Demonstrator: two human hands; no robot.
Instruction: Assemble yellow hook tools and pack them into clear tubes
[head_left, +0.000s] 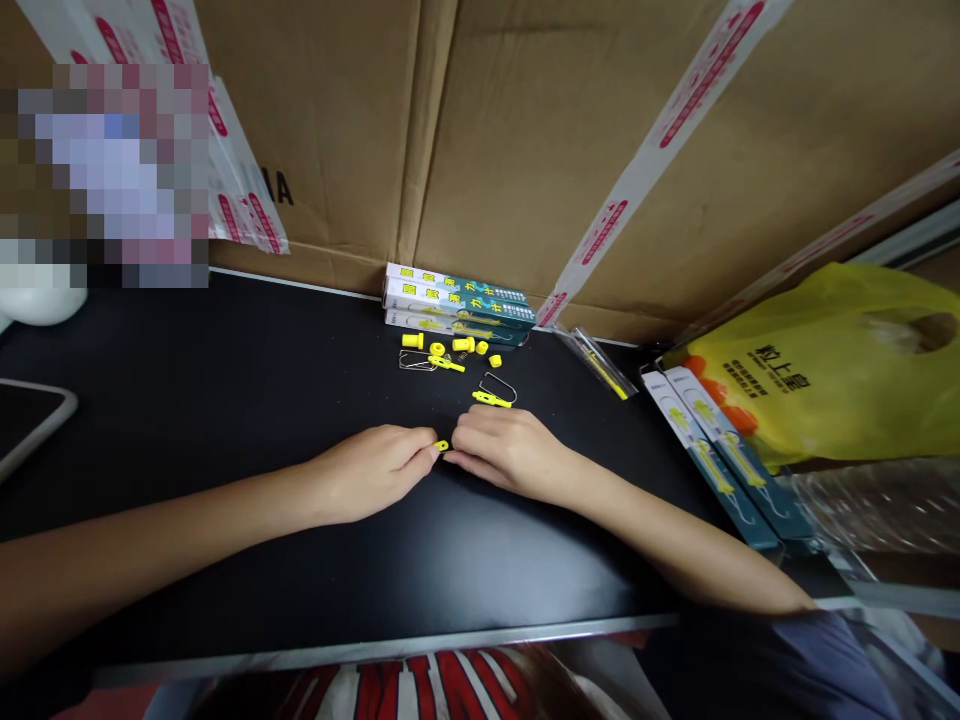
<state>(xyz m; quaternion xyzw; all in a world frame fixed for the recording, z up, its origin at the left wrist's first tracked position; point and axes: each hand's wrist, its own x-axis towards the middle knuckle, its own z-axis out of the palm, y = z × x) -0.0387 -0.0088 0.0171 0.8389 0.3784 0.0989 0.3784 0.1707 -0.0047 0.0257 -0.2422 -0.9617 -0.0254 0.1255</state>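
Note:
My left hand (379, 470) is closed, pinching a small yellow plastic piece (442, 446) with a hole near its end. Close beside it, my right hand (514, 455) has its fingers curled together; whatever they hold, if anything, is hidden. Just beyond the right hand lies a yellow plastic strip (491, 399) near a bent metal hook (501, 386). Farther back are yellow caps (464, 344), another yellow strip (448, 364), small springs and a bent wire hook (415, 362).
Printed boxes (457, 305) are stacked at the back against cardboard (510, 150). A clear tube with a yellow end (600, 365) lies to their right. Two more boxes (720, 455) and a yellow plastic bag (840, 370) stand right. A white-edged device (34, 415) lies left on the black table (187, 400).

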